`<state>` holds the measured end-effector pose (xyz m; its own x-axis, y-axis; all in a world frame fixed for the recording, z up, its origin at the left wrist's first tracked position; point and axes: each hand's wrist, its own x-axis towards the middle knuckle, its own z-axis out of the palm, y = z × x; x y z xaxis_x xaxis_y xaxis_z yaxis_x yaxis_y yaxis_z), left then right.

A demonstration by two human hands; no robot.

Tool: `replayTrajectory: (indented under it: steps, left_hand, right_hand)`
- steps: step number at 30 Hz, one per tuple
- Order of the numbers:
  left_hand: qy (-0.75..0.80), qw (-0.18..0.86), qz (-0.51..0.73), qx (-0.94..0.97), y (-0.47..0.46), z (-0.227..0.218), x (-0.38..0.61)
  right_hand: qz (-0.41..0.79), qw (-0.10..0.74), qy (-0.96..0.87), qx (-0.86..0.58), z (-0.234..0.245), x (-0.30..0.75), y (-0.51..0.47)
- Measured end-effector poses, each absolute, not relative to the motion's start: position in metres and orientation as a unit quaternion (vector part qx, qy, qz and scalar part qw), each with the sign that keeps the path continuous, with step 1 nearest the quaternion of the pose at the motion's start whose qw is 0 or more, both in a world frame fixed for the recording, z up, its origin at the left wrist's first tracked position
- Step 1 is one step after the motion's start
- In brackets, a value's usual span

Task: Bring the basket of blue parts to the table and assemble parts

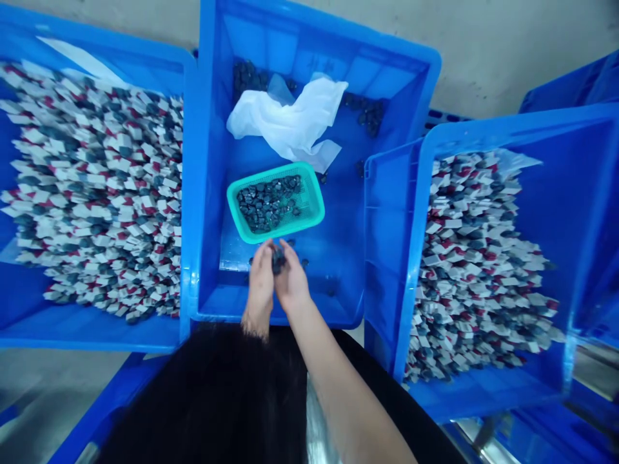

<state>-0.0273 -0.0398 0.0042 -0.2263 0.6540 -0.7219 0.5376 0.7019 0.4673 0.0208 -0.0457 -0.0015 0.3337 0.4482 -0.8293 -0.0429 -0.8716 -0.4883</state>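
My left hand (261, 280) and my right hand (293, 277) are cupped together low in the middle blue bin (300, 309). Between them lies a small heap of dark, shiny pieces (278, 259), too small to name. Just beyond my fingertips stands a green mesh basket (316, 216), tilted slightly, with many similar dark pieces (264, 203) inside, mostly on its left. A few loose dark pieces lie on the bin floor around my hands.
A crumpled white plastic sheet (294, 122) lies behind the basket, with dark pieces along the far wall. The left blue bin (97, 328) and right blue bin (546, 212) hold masses of small white, red and dark items. Dark hair hangs at the lower left.
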Motion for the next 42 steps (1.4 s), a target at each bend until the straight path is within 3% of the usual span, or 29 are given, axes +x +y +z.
replayTrajectory:
  steps: [3, 6, 11, 23, 29, 37, 40, 42]
  left_hand:
    - [0.827, 0.416, 0.07, 0.372, -0.023, 0.014, -0.049]
    - [0.864, 0.356, 0.005, 0.355, -0.042, 0.008, -0.066]
    - [0.816, 0.392, -0.114, 0.41, -0.084, -0.023, -0.062]
    - [0.787, 0.408, -0.081, 0.456, -0.036, -0.072, -0.036]
    - [0.782, 0.47, 0.004, 0.411, -0.029, -0.07, -0.041]
    - [0.741, 0.569, 0.189, 0.301, -0.01, 0.014, -0.048]
    - [0.732, 0.564, 0.24, 0.297, 0.022, 0.02, -0.049]
    - [0.763, 0.493, 0.245, 0.337, 0.035, 0.019, -0.054]
  right_hand:
    - [0.524, 0.217, -0.164, -0.807, 0.001, 0.04, -0.024]
    - [0.454, 0.15, -0.172, -0.861, -0.009, 0.068, -0.042]
    - [0.415, 0.027, -0.226, -0.881, -0.036, 0.073, -0.102]
    - [0.399, -0.032, -0.484, -0.778, -0.084, 0.037, -0.03]
    - [0.42, 0.016, -0.513, -0.749, -0.066, 0.054, -0.032]
    - [0.426, 0.171, -0.487, -0.743, 0.013, 0.054, 0.001]
    - [0.447, 0.228, -0.468, -0.727, 0.02, 0.061, 0.027]
    - [0.427, 0.205, -0.463, -0.749, 0.015, 0.065, 0.03]
